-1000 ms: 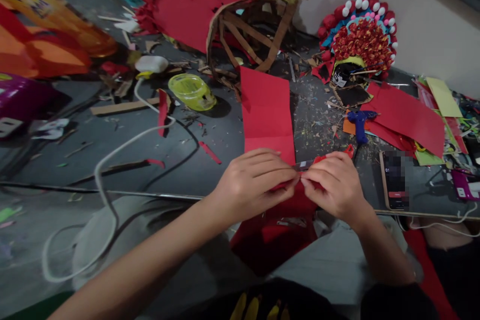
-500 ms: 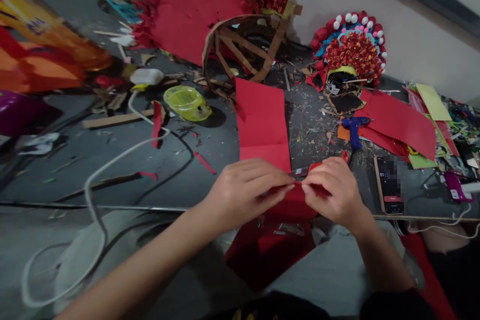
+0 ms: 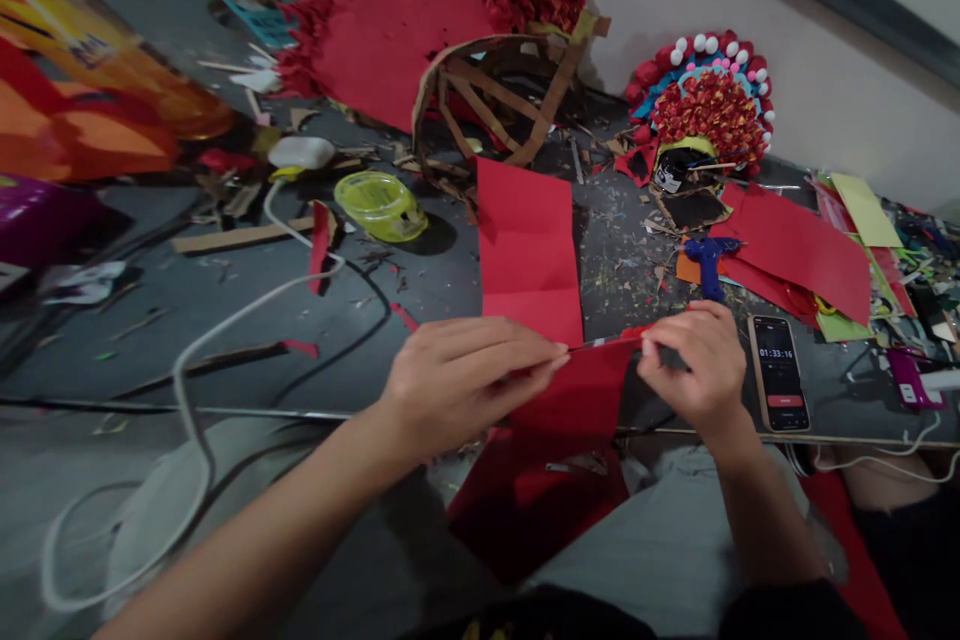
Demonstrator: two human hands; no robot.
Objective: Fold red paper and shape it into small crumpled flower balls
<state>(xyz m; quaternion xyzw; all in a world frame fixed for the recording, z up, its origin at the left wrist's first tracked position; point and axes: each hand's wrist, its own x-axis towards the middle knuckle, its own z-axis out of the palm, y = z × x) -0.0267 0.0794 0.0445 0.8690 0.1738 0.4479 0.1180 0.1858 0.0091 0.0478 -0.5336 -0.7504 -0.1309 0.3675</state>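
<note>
A long sheet of red paper (image 3: 529, 240) lies across the table's front edge, with crosswise creases in its far part. Its near part is raised into a folded ridge, and more red paper hangs down over my lap. At the ridge's left end, my left hand (image 3: 465, 375) is closed in a pinch, thumb below and fingers on top. My right hand (image 3: 697, 360) pinches the right end of the same ridge, its fingers curled. A narrow strip with pale markings shows partly behind the fold; I cannot make out what it is.
A blue glue gun (image 3: 709, 260) and red sheets (image 3: 802, 245) lie to the right, near a phone (image 3: 780, 375). Left are a yellow-green container (image 3: 381, 205) and a white cable (image 3: 225, 330). Behind stand a cardboard frame (image 3: 491, 95) and a decorated headpiece (image 3: 705, 105).
My hands have moved apart along the fold, the left one leftward and the right one rightward. More of the red paper's ridge shows between them.
</note>
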